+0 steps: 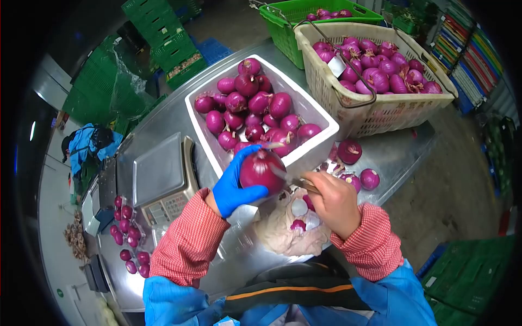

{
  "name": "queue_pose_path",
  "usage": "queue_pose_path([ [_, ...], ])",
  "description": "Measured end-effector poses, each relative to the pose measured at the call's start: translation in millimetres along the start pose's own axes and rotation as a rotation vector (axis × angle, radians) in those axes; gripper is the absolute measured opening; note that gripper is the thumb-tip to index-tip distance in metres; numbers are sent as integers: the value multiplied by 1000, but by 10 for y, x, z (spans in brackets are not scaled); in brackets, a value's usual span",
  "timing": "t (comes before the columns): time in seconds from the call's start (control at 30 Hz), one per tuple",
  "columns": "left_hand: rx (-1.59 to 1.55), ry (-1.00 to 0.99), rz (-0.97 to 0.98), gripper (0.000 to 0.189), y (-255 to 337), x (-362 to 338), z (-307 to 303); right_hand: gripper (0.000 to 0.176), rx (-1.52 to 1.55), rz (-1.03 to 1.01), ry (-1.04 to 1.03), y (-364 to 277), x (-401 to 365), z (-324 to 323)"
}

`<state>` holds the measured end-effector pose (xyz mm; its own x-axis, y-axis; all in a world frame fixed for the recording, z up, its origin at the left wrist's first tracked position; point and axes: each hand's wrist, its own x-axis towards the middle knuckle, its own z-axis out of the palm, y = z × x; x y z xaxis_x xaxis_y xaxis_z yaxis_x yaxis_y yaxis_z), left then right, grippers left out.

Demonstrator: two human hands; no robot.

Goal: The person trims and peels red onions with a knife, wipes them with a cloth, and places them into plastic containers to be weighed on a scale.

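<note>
My left hand (pixel 235 186), in a blue glove, is closed around a large red onion (pixel 260 169) with its dry tip pointing away. In my bare right hand (pixel 336 202) is the wooden handle of a knife (pixel 305 185); its blurred blade lies against the onion's right side. Just beyond my hands stands a white foam box (pixel 321 142) full of peeled, shiny red onions. Beneath the right hand, a pale cloth or bag (pixel 277 231) lies on the metal table with cut onion ends on it. A few loose onions (pixel 370 179) sit right of the knife.
A weighing scale (pixel 157 168) stands left of the box, with bagged onions (pixel 128 228) nearer the left edge. At the back right are a cream basket (pixel 375 117) heaped with onions and a green crate (pixel 285 41). Stacked green crates (pixel 157 32) stand on the floor behind.
</note>
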<state>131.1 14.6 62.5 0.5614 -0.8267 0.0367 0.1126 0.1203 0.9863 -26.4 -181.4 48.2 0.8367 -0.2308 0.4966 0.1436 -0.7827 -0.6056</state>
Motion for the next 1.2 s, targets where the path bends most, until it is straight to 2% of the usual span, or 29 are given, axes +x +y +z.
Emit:
queue_pose_path([
  [0.07,147,7,-34,88,31,-199,160,25,-131,-125,14,-96,38,28],
  [0.2,330,-42,-67,89,-68,-423,284,20,-216,-228,-40,-173,11,62],
  [0.3,471,-62,-43,90,-7,-505,399,18,-199,-234,-56,-125,-47,129],
  [0.4,460,-4,23,91,-69,-633,426,22,-215,-165,-103,158,-205,200],
  [0.5,488,29,68,94,-183,-589,348,32,-79,-95,-71,201,-331,111],
  [0.53,490,34,56,95,-227,-603,347,45,27,-112,-68,184,-358,121],
  [0.63,-237,193,-302,108,-276,-496,452,51,459,-21,-81,8,-348,196],
  [0.7,-138,63,-210,114,-395,-551,484,51,787,193,-167,75,-394,291],
  [0.77,-39,-66,-112,121,-507,-588,501,48,1217,678,-375,64,-446,169],
  [0.8,150,-46,10,120,-459,-577,567,49,1306,818,-420,79,-509,215],
  [0.9,207,65,66,115,-631,-562,568,47,1507,967,-423,7,-586,338],
  [0.93,67,105,60,107,-676,-583,597,45,1395,932,-467,69,-612,356],
  [1.03,-72,175,13,98,-742,-633,556,31,508,334,-93,-3,-535,358],
  [1.07,-97,185,-7,95,-744,-654,555,18,283,203,-82,-57,-529,213],
  [1.17,-153,177,-71,89,-744,-717,541,22,-124,-81,-150,-130,-522,79],
  [1.2,-161,154,-91,88,-741,-725,526,27,-169,-102,-160,-157,-512,67],
])
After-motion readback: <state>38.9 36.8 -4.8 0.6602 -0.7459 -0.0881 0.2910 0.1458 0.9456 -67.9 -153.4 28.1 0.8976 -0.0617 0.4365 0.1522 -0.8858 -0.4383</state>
